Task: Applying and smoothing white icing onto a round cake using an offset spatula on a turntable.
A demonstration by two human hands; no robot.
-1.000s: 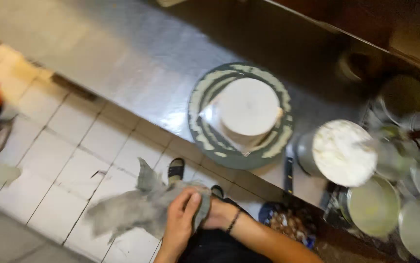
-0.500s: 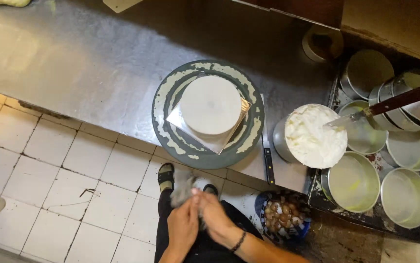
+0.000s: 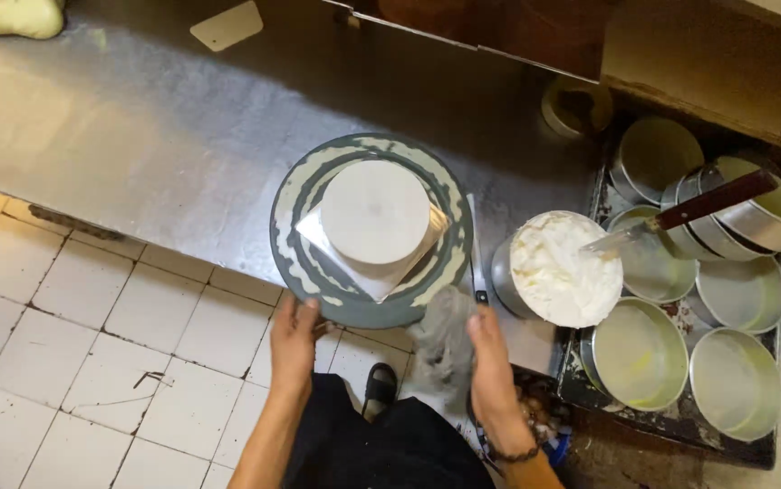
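The left hand (image 3: 293,340) is at the near rim of the round stand (image 3: 300,204); its fingers rest on the rim with nothing gripped in them; the right hand (image 3: 490,358) is closed on a grey rag (image 3: 445,340), which it holds just at the near right rim of the stand; the two hands are apart, one on each side. The stand sits at the near edge of the metal table (image 3: 137,136), and part of it hangs out over the tiled floor (image 3: 91,308); on the stand is a square board (image 3: 381,281), and on the board stands a round white cake (image 3: 375,211), smooth on top. Just right of the stand a thin knife (image 3: 475,263) lies on the table; right of that is a tub of white cream (image 3: 564,269) with a flat spreader (image 3: 680,215) stuck in it; more round tins (image 3: 735,380) fill a tray (image 3: 662,421) on the far right. Far left on the table lie a pale cloth (image 3: 14,16) and a small flat scraper (image 3: 227,25). What could go wrong: the stand is close to the edge, so a hard push could tip it and the cake could slide off; the rag could brush the side of the cake and mark it; the right arm could bump the cream tub, since it is so near.
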